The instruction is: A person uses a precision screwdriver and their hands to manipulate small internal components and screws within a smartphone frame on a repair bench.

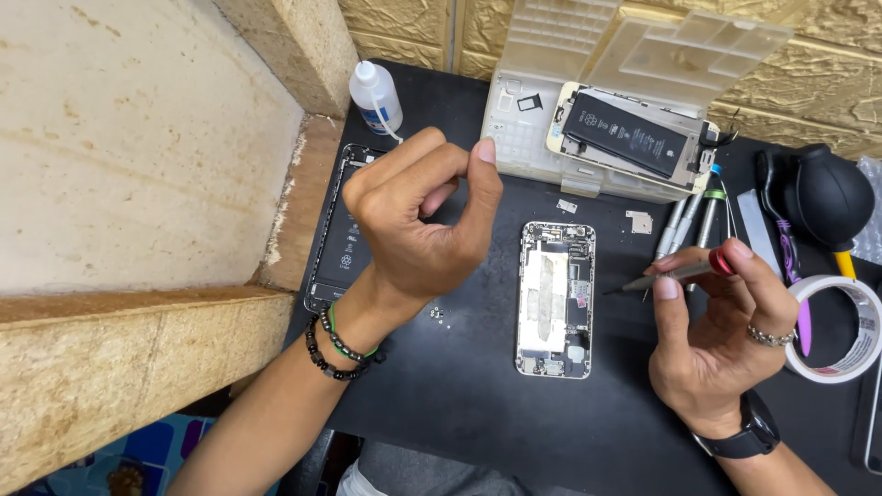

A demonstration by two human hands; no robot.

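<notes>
An opened phone [555,299], battery [625,134] already out at one o'clock, lies between a right hand [712,344] gripping a screwdriver [675,273] and a loosely curled, empty left hand [418,230].

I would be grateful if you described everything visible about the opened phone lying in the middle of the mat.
The opened phone is a rectangular metal shell lying flat, inside facing up, its long side running away from the person. The screen is off and the battery bay is bare, showing pale strips down the middle, with small circuit parts along the right side and both ends. It rests on the black mat, between the left hand and the right hand. Neither hand touches it.
</notes>
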